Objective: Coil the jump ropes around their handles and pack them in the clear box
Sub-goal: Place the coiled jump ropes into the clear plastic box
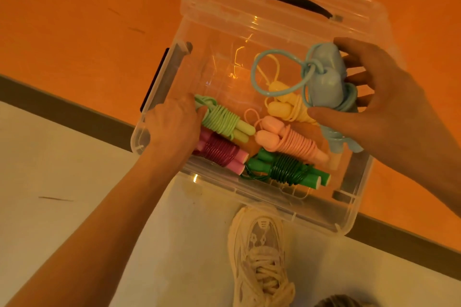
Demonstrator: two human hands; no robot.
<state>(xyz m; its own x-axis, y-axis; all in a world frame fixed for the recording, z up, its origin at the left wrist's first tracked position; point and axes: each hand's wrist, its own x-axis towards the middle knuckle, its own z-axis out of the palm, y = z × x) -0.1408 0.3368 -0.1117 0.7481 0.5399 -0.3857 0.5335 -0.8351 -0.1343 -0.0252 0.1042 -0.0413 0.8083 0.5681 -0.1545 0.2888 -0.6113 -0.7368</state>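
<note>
Looking down through the head camera, I have my right hand (379, 97) curled around the blue jump rope (326, 77), its smooth plastic cord coiled on rounded handles with one loop springing loose, held over the clear box (159, 77), while my left hand (174, 127) grips the light green bundle (224, 121) inside. To seat it well I judge I should tuck that stray loop and lower it into the bare gap behind the yellow bundle (287, 104), clear of the pink (289, 142), dark green (287, 167) and maroon (219, 151) coils, all glossy ribbed windings against the box's hard see-through walls.
</note>
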